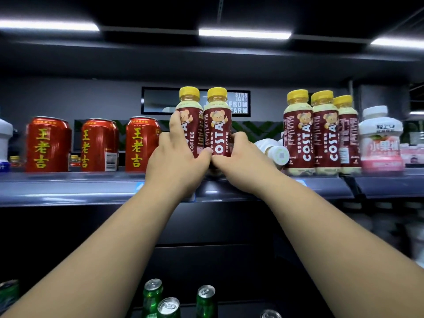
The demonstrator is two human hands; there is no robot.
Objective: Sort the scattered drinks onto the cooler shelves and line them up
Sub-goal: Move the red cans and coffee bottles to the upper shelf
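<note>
Left hand [176, 157] curls round one Costa bottle [192, 125], right hand [238, 157] round the touching second bottle [218, 127], both upright on the cooler shelf [68, 187] between red cans [142, 145] and three matching Costas [321, 134], apparently pressed together to square the row.

Quick count from my end: I make it five Costa coffee bottles [298, 134], three red cans [98, 145], one pink-and-white bottle [380, 138], one white bottle lying on its side [275, 152], and at least three green cans [205, 297] down below. The ones at the frame edges are too cut off to count.
</note>
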